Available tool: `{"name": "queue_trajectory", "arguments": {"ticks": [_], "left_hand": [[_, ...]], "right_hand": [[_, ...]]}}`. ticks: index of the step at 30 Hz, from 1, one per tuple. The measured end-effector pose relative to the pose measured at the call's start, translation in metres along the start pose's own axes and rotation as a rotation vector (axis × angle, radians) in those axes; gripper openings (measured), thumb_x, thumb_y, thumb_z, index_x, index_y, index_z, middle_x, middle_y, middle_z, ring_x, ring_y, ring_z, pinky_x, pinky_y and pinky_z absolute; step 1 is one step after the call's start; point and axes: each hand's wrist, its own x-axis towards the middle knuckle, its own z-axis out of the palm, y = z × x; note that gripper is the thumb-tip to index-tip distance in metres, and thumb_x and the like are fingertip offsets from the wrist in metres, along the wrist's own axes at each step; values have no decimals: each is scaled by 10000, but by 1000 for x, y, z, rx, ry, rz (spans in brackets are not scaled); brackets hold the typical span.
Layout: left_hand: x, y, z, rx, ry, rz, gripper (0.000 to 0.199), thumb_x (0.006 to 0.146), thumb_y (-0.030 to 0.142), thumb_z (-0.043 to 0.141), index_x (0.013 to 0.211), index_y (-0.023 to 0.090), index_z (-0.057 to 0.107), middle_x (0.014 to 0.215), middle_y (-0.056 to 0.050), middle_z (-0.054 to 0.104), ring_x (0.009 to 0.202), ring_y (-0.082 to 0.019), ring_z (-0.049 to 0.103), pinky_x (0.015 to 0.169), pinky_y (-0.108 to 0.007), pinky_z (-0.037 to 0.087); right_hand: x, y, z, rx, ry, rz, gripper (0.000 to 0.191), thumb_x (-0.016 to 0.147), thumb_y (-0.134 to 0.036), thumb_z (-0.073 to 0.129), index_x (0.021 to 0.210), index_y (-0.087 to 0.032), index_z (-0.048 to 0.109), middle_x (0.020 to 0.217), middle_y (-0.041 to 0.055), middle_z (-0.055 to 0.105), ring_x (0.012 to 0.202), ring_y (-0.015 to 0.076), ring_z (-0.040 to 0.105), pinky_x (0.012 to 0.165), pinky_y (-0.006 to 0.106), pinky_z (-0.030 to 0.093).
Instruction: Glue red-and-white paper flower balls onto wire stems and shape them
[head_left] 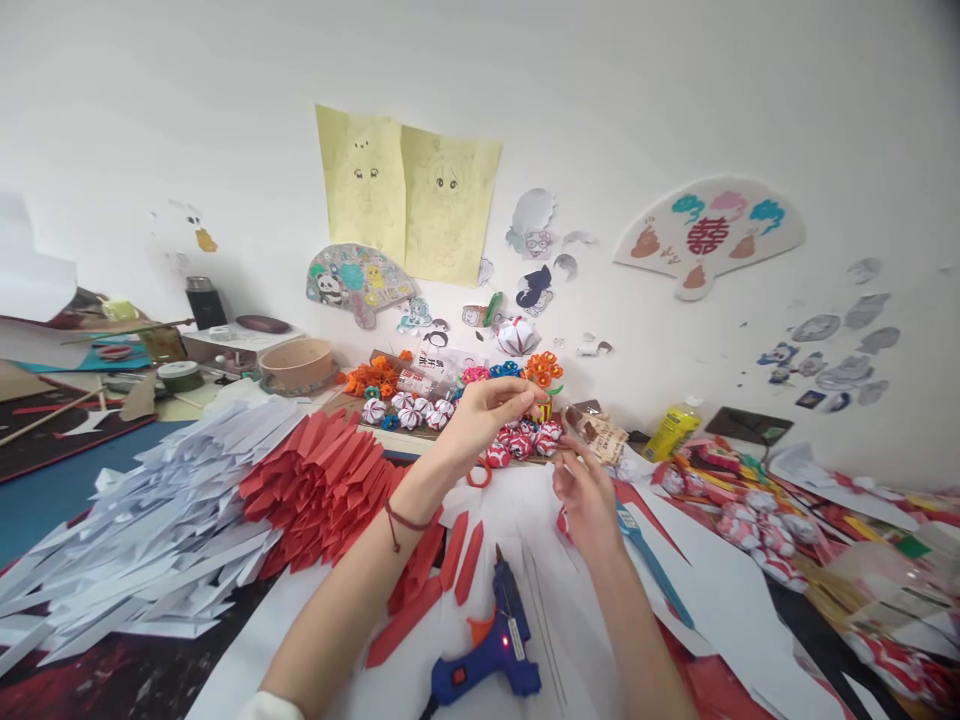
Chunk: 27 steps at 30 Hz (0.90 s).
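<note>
My left hand [495, 410] is raised over the middle of the table, thumb and fingertips pinched together. Whatever is between them is too small to make out. Lower and to the right is my right hand [589, 495], its fingers loosely bent with tips apart and nothing plainly in them. Beside its palm edge shows part of a red and white paper ball [562, 525]; contact cannot be judged. Below both hands a blue hot glue gun [487, 640] lies on white paper, its red light lit. Folded red paper strips [469, 563] and thin wires [546, 630] lie near it.
Piles of folded white paper [165, 520] and red paper [322, 490] cover the left side. Paper balls [517, 440] and orange flowers [544, 370] stand along the wall. A blue-handled tool [656, 570], yellow bottle [673, 428] and clutter are at right.
</note>
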Motion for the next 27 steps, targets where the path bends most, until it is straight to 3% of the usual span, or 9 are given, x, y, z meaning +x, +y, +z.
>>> {"name": "queue_trajectory", "arguments": {"ticks": [4, 6, 9, 13, 23, 27], "left_hand": [[0, 7, -9, 82, -92, -4, 256, 877, 392, 703, 964, 159, 763, 781, -34, 678, 786, -158, 602, 738, -266, 441], [0, 10, -12, 100, -117, 6, 241, 892, 378, 688, 962, 158, 757, 794, -36, 679, 801, -158, 604, 758, -271, 443], [0, 13, -14, 112, -130, 18, 216, 914, 353, 665, 949, 155, 746, 806, -33, 678, 811, -148, 610, 778, -269, 446], [3, 12, -14, 176, -128, 42, 221, 930, 355, 645, 914, 152, 732, 813, -40, 676, 797, -152, 605, 758, -271, 451], [6, 8, -8, 311, -173, 98, 253, 965, 351, 581, 961, 164, 751, 837, -48, 677, 784, -159, 569, 703, -272, 415], [4, 9, -7, 332, -155, 134, 232, 975, 318, 568, 961, 169, 746, 888, -52, 694, 828, -163, 586, 740, -276, 422]], "right_hand": [[18, -43, 23, -81, -54, -133, 299, 745, -330, 811, 1019, -243, 730, 771, -28, 674, 591, 73, 519, 519, 190, 403], [25, -62, 35, -273, -148, -236, 268, 813, -357, 748, 1057, -247, 740, 853, -7, 697, 673, 104, 565, 607, 225, 458], [30, -80, 47, -528, -305, -199, 266, 871, -426, 690, 1043, -242, 774, 928, 19, 728, 848, 151, 635, 755, 259, 492], [26, -85, 54, -616, -443, -182, 340, 878, -497, 672, 1081, -247, 781, 919, 29, 742, 869, 184, 656, 751, 288, 510], [21, -89, 59, -577, -329, -281, 298, 858, -466, 695, 990, -219, 798, 780, 38, 734, 822, 209, 679, 731, 322, 548], [17, -88, 64, -547, -297, -345, 291, 880, -471, 670, 976, -224, 792, 857, 47, 755, 798, 198, 686, 746, 333, 551]]}}
